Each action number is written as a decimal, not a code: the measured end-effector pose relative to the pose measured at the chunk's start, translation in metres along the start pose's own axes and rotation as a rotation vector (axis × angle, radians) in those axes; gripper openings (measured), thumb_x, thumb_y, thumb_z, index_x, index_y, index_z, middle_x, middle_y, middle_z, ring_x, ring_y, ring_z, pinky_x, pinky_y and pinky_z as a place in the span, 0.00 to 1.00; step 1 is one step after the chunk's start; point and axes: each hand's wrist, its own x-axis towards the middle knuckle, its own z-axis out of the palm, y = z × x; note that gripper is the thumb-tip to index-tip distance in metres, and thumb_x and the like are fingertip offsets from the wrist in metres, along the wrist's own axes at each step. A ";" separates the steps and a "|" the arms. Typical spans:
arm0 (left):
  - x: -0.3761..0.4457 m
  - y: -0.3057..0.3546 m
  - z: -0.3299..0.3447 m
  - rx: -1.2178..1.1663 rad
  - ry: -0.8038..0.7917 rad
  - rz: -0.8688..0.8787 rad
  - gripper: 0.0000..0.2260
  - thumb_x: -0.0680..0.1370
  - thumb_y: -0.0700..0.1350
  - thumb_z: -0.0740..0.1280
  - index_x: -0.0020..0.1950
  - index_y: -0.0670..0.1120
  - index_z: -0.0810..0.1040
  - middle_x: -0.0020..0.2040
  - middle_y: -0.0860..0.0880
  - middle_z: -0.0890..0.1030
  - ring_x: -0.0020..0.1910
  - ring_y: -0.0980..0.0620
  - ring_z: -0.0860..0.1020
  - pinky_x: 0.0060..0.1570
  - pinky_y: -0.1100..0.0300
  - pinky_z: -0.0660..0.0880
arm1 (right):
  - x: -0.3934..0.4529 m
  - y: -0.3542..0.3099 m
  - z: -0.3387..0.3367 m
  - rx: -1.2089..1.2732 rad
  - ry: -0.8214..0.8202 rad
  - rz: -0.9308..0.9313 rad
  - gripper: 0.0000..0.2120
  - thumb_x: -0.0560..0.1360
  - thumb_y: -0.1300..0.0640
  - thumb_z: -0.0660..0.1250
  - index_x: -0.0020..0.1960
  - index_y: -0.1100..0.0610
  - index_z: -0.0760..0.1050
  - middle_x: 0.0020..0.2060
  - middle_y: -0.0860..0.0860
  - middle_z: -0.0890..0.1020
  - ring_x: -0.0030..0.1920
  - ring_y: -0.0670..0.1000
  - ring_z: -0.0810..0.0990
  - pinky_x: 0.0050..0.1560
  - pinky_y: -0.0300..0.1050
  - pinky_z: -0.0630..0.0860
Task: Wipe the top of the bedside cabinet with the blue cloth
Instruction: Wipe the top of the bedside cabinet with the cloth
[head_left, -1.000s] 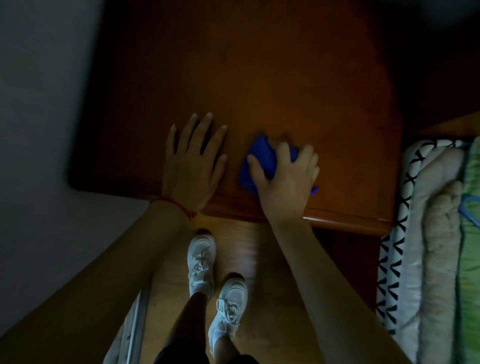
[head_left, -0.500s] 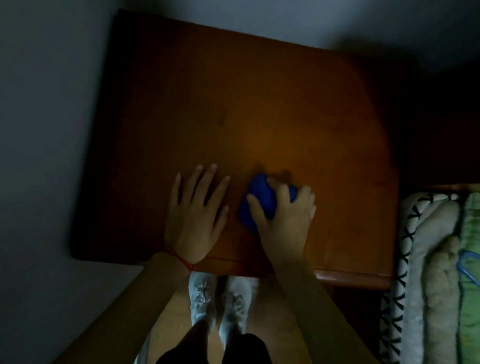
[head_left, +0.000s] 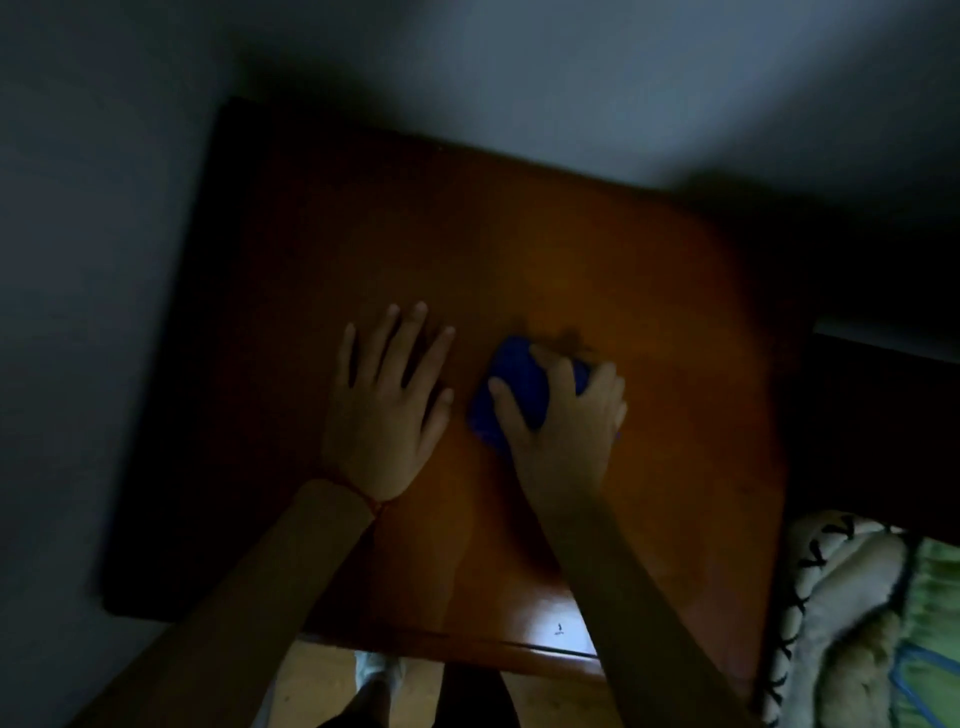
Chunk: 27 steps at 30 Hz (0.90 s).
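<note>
So both hands have slid away from the near edge toward the middle of the cabinet (head_left: 597, 249) top over the last second. The right hand (head_left: 566, 415) has its fingers curled on the bunched cloth (head_left: 511, 389), pushing it toward 12 o'clock; the left hand (head_left: 387, 400) lies flat with fingers spread, just beside it at 9. Looks like mid-wipe, with the near strip probably done. Plenty of bare wood at 12, 3 and 9. Wall (head_left: 571, 78) backs the far edge, and bedding (head_left: 852, 613) crowds the corner at 4.
</note>
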 end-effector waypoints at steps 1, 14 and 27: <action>0.000 -0.001 0.002 0.002 0.004 -0.005 0.22 0.78 0.51 0.55 0.69 0.44 0.68 0.69 0.38 0.69 0.70 0.39 0.63 0.66 0.39 0.55 | 0.003 0.002 0.000 -0.011 -0.020 -0.019 0.20 0.70 0.42 0.66 0.54 0.54 0.72 0.49 0.61 0.74 0.47 0.59 0.72 0.47 0.49 0.63; 0.003 -0.002 0.004 -0.001 0.017 -0.028 0.22 0.77 0.52 0.56 0.70 0.47 0.65 0.70 0.41 0.68 0.69 0.42 0.61 0.68 0.43 0.51 | 0.128 -0.012 0.007 0.084 0.041 -0.008 0.19 0.71 0.43 0.66 0.56 0.54 0.72 0.53 0.59 0.72 0.54 0.57 0.69 0.51 0.45 0.58; 0.005 -0.003 0.002 -0.056 0.036 -0.025 0.21 0.77 0.51 0.56 0.69 0.48 0.65 0.70 0.45 0.63 0.69 0.43 0.61 0.68 0.43 0.52 | 0.154 -0.028 0.013 0.040 0.008 -0.045 0.22 0.72 0.42 0.65 0.59 0.55 0.71 0.53 0.61 0.72 0.54 0.59 0.69 0.49 0.44 0.56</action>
